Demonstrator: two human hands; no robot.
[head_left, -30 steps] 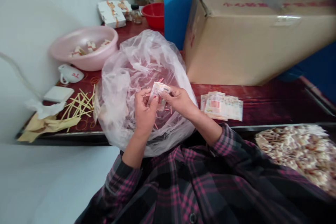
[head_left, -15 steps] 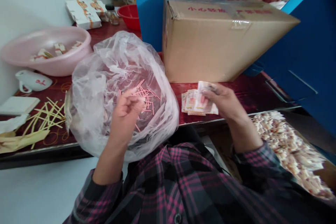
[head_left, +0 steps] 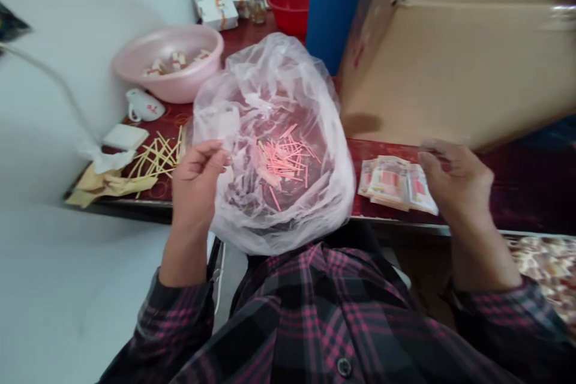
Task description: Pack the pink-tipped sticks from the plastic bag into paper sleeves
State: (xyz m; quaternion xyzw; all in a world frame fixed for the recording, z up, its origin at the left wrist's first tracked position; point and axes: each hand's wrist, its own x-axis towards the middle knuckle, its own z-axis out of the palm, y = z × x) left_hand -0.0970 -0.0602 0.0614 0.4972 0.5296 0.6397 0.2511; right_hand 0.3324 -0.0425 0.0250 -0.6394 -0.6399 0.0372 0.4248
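Note:
My left hand [head_left: 198, 183] hovers over the left edge of a clear plastic bag [head_left: 342, 192], its fingers curled and thumb close to the index finger. Whatever may be between the fingertips is not visible. Inside the spread bag lie many thin pink sticks [head_left: 288, 159]. To the right, on the dark red table [head_left: 508, 192], is a small pile of flat printed packets [head_left: 389, 180]. My right hand [head_left: 461, 183] is just right of these packets, fingers bent and loosely apart, with nothing seen in it.
A big cardboard box [head_left: 450, 72] stands behind the packets. Left of the bag are yellow sticks [head_left: 157, 156], a white mug [head_left: 144, 105] and a pink basin [head_left: 166, 84] with small bundles. Farther back are a red basin [head_left: 290, 9], a glass jar [head_left: 257, 7] and white cartons [head_left: 216, 6].
My right hand has let go of a packet, which now lies on the pile, and moved off to its right. My left hand has moved left from above the pink sticks. The view has turned left.

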